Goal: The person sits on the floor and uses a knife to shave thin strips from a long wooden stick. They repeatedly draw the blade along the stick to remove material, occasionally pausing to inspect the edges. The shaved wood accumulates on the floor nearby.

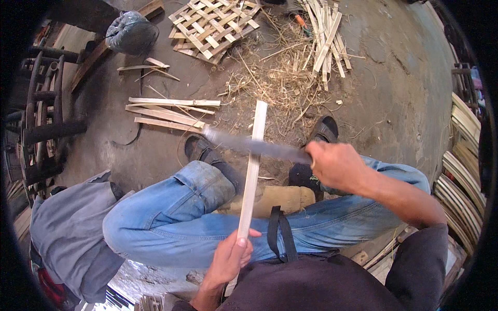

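My left hand (234,254) is closed around the lower end of a pale bamboo strip (250,181), which points away from me between my knees. In my right hand (337,163) is a long-bladed knife (277,150), its handle mostly hidden by my fingers. The blade is smeared by motion and lies across the upper part of the strip, pointing left. Whether its edge touches the strip I cannot tell. On the floor past my left foot lie several split bamboo strips (166,111).
Woven bamboo panels (212,28) lie far ahead beside scattered shavings (275,78) and a pile of strips (327,39). A tied plastic bag (132,33) is at far left. Grey cloth (78,233) lies by my left knee. Bundled strips (459,197) line the right side.
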